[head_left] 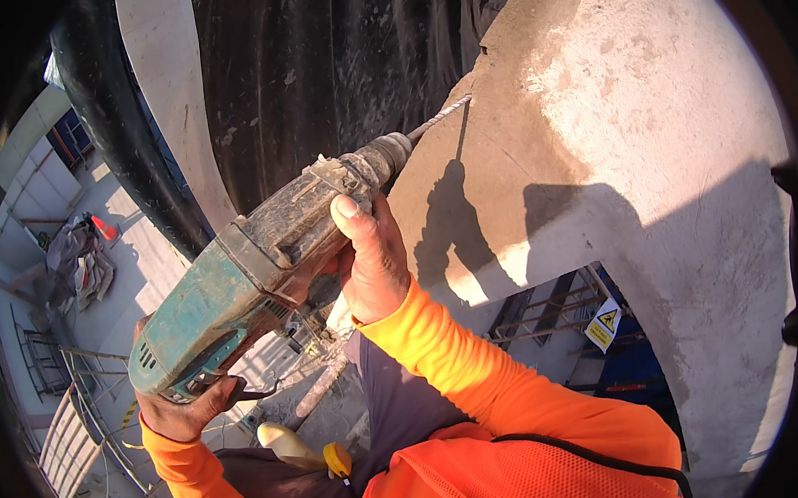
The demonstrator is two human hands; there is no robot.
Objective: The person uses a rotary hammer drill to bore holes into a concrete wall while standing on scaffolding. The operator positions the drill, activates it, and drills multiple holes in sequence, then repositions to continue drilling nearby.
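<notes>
A dusty teal-and-grey rotary hammer drill (pixel 219 297) spans the middle, tilted up to the right. My right hand (pixel 368 250) is closed round its front body. My left hand (pixel 183 410) grips its rear handle, low at the left. A long spiral bit (pixel 442 114) reaches to the edge of a concrete surface (pixel 580 108); whether its tip touches I cannot tell. The drill's shadow falls on that concrete. A yellow object (pixel 338 459), perhaps a tape measure, hangs at my waist.
Dark sheeting (pixel 319 57) and a black tube (pixel 128 163) rise behind the drill. Far below left lie an orange cone (pixel 105 227), crumpled sheets (pixel 70 263) and metal railings (pixel 69 432). An opening at lower right shows metal bars and a warning sign (pixel 604 324).
</notes>
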